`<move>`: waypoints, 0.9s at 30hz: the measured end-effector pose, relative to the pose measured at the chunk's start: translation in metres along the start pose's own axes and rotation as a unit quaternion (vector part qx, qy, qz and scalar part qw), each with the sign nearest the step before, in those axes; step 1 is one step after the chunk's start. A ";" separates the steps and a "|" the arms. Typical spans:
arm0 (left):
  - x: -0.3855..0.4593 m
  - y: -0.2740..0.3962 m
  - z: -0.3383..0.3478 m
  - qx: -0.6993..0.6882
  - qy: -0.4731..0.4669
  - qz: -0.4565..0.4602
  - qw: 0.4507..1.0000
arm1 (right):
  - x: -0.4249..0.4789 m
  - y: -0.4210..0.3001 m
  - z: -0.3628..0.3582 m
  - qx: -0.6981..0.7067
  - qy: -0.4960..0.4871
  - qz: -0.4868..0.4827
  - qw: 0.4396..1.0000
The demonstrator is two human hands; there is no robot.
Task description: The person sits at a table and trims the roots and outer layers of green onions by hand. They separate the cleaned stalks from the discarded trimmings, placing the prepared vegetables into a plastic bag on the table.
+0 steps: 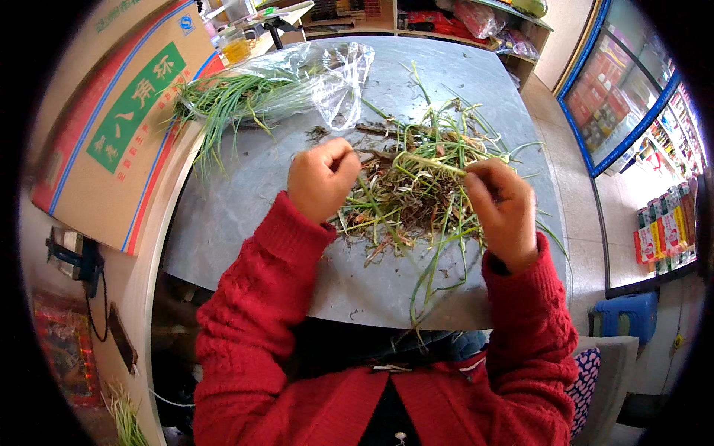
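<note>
A tangled heap of green stalks, withered leaves and soil-brown roots [424, 192] lies on the grey tabletop [223, 234]. Over its left edge is my left hand [324, 178], fingers curled, with a dark, thin root end by its fingertips; a firm hold on it cannot be told. At the heap's right side, my right hand [501, 209] pinches a pale green stalk [432, 163] that stretches left across the heap. Long green scallion-like leaves [228, 108] stick out of a clear plastic bag [340, 78] at the table's far left.
A large printed cardboard box [128, 117] stands along the left side. A cup of yellow liquid [235, 50] is on a side surface at the back left. Shelves with packages [446, 22] stand behind the table. A blue plastic stool [625, 318] and a grey chair [613, 379] are at the right.
</note>
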State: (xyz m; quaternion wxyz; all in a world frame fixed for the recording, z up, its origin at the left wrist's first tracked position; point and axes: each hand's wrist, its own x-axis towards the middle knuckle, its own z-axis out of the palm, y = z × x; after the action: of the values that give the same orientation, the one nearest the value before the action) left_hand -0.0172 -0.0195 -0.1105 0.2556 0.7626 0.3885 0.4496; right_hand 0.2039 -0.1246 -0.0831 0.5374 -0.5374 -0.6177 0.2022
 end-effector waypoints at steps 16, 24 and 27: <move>0.033 -0.066 -0.038 0.057 0.099 -0.096 0.989 | 0.013 0.011 -0.056 0.078 0.133 -0.024 0.988; 0.039 -0.095 -0.056 0.133 0.147 -0.118 0.973 | 0.018 0.019 -0.079 0.155 0.270 -0.056 0.949; 0.041 -0.102 -0.065 0.125 0.138 -0.114 0.976 | 0.018 0.017 -0.091 0.204 0.292 -0.068 0.932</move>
State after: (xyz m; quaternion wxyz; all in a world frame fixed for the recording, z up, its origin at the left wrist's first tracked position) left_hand -0.0998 0.0743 -0.1356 0.1517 0.6702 0.5573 0.4661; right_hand 0.2949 -0.1325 -0.0582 0.8047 -0.4084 -0.4138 0.1206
